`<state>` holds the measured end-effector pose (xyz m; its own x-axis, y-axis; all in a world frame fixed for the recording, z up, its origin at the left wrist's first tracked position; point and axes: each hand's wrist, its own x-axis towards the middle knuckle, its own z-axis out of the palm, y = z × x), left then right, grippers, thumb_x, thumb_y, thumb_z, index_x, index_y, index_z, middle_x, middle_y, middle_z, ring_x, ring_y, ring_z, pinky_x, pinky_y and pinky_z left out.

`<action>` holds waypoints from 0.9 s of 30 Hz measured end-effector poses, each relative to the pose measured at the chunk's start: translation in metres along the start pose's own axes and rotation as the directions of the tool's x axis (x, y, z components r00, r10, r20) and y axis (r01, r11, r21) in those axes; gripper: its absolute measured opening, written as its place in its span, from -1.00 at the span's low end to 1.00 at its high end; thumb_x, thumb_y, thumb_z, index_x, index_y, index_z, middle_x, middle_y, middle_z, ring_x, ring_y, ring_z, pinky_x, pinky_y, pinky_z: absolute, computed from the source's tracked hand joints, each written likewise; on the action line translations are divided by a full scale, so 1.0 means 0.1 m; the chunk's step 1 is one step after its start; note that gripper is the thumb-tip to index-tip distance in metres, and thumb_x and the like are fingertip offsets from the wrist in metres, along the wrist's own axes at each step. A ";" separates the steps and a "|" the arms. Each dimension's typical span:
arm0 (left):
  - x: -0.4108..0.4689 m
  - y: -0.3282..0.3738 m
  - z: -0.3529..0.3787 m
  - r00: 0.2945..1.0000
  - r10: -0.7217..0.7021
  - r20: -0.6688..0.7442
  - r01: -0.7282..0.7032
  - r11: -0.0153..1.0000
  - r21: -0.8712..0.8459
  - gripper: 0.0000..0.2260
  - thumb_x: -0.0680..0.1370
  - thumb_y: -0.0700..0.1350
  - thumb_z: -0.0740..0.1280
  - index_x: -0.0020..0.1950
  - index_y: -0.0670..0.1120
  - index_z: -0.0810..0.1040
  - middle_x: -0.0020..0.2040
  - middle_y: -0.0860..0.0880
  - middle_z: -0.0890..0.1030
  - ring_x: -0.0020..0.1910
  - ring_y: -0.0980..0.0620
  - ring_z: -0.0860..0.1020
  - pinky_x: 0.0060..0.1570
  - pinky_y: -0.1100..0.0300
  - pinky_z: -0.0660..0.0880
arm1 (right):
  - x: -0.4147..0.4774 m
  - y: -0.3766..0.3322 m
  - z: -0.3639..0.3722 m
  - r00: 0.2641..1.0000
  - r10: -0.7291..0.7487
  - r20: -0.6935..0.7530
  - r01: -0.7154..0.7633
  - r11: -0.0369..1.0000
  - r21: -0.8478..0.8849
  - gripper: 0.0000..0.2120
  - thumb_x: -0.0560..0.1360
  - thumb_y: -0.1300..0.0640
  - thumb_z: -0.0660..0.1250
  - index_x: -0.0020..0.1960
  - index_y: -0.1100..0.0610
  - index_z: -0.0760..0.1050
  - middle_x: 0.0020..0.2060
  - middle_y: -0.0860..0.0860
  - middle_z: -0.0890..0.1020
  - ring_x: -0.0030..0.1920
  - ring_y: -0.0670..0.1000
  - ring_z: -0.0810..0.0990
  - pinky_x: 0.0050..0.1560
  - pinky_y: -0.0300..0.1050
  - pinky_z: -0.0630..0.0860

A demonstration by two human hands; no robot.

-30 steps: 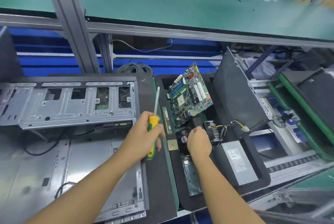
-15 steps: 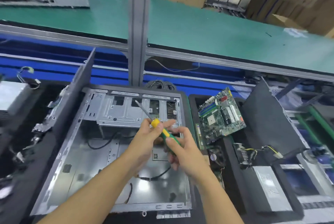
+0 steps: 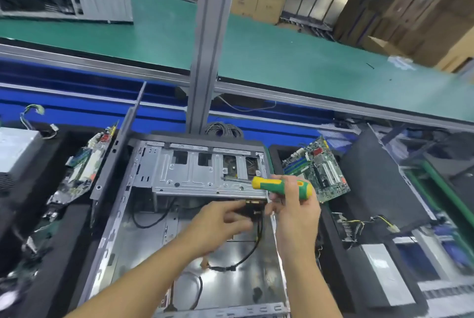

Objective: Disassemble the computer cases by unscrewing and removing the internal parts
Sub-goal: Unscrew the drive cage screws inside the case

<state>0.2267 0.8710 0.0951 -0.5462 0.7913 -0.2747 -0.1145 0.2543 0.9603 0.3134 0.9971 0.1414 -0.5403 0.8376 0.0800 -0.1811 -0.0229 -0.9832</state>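
Observation:
An open grey computer case (image 3: 143,240) lies flat in front of me, with a metal drive cage (image 3: 195,176) across its far end. Loose black cables (image 3: 246,258) trail over the case floor. My right hand (image 3: 295,210) grips a green and yellow screwdriver (image 3: 272,185) by the handle, its shaft pointing left over the cage's right end. My left hand (image 3: 218,225) reaches to a small black part (image 3: 254,208) just under the cage. Its fingers are blurred, so I cannot tell whether they hold the part.
A green motherboard (image 3: 320,168), a leaning black panel (image 3: 379,184) and a grey power supply (image 3: 384,271) sit in the tray to the right. Another board (image 3: 82,168) and an upright panel (image 3: 115,158) stand on the left. A grey post (image 3: 207,61) and green conveyor (image 3: 282,61) lie beyond.
The screwdriver has passed from my left hand to my right, which now holds it alone. My left hand has dropped to the black part under the cage. My view has swung left onto the case.

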 end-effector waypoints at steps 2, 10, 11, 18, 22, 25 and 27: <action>-0.01 -0.16 -0.16 0.973 0.143 -0.183 -0.060 0.915 0.398 -0.85 0.61 0.01 0.34 0.16 0.19 0.58 -0.32 0.15 0.67 -0.34 0.19 0.64 -0.21 0.24 0.54 | 0.12 -0.07 -0.03 0.999 -0.002 -0.044 0.003 1.000 0.008 -0.84 0.51 -0.11 0.37 -0.10 -0.03 0.59 -0.13 0.13 0.72 -0.42 0.02 0.52 -0.46 -0.09 0.50; 0.34 -0.25 -0.59 0.897 0.400 -0.186 -0.030 0.476 0.879 -0.55 0.57 -0.02 0.31 0.46 0.11 0.38 0.55 0.06 0.26 0.51 0.06 0.25 0.51 -0.04 0.04 | 0.24 0.23 0.12 0.987 0.139 -0.078 -0.129 0.984 0.122 -0.82 0.66 0.03 0.27 0.07 0.14 0.39 -0.16 0.16 0.65 -0.39 0.04 0.50 -0.42 -0.08 0.52; 0.41 -0.24 -0.60 0.913 0.356 -0.201 0.007 0.477 0.879 -0.52 0.59 0.07 0.28 0.50 0.12 0.32 0.59 0.06 0.17 0.55 0.06 0.18 0.53 -0.06 0.00 | 0.26 0.29 0.16 0.980 0.179 -0.088 -0.164 0.974 0.153 -0.81 0.66 0.02 0.27 0.08 0.16 0.38 -0.18 0.14 0.63 -0.40 0.02 0.50 -0.43 -0.09 0.52; 0.62 -0.39 -0.56 0.878 0.357 -0.317 0.112 0.492 0.863 -0.64 0.59 0.18 0.25 0.37 0.18 0.44 0.48 0.14 0.38 0.48 0.09 0.30 0.44 -0.04 0.16 | 0.57 0.47 0.17 0.966 0.253 -0.059 -0.234 0.946 0.225 -0.80 0.62 0.00 0.32 0.07 0.14 0.44 -0.15 0.05 0.68 -0.36 -0.04 0.51 -0.32 -0.14 0.52; 0.77 -0.34 -0.68 0.869 0.360 -0.338 0.134 0.488 0.863 -0.77 0.53 0.06 0.39 0.16 0.26 0.52 0.19 0.22 0.53 0.22 0.04 0.47 0.15 -0.08 0.37 | 0.75 0.39 0.17 0.984 0.115 0.139 -0.123 0.991 0.051 -0.81 0.64 -0.04 0.26 0.18 0.04 0.41 -0.03 0.06 0.72 -0.28 -0.03 0.54 -0.26 -0.15 0.54; 0.81 -0.39 -0.74 0.847 0.407 -0.341 0.091 0.520 0.849 -0.74 0.45 -0.11 0.51 0.03 0.22 0.63 0.07 0.20 0.60 0.07 -0.02 0.50 0.03 -0.13 0.43 | 0.87 0.27 0.21 0.962 0.055 0.266 -0.035 0.996 -0.079 -0.76 0.60 -0.11 0.22 0.26 -0.17 0.35 -0.05 -0.03 0.71 -0.30 -0.06 0.53 -0.26 -0.08 0.54; 0.80 -0.42 -0.76 0.836 0.436 -0.333 0.046 0.549 0.835 -0.73 0.44 -0.13 0.52 0.02 0.21 0.66 0.12 0.18 0.61 0.09 -0.04 0.51 0.05 -0.18 0.44 | 0.93 0.19 0.25 0.941 0.030 0.338 0.046 0.976 -0.213 -0.79 0.60 -0.14 0.20 0.23 -0.29 0.31 -0.07 -0.09 0.70 -0.30 -0.06 0.56 -0.23 0.03 0.58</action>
<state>0.1251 0.8817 0.0363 -0.7830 0.5871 0.2056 0.6045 0.6404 0.4738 0.2391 1.0606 0.1347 -0.7914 0.6029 0.1014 -0.0261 0.1324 -0.9909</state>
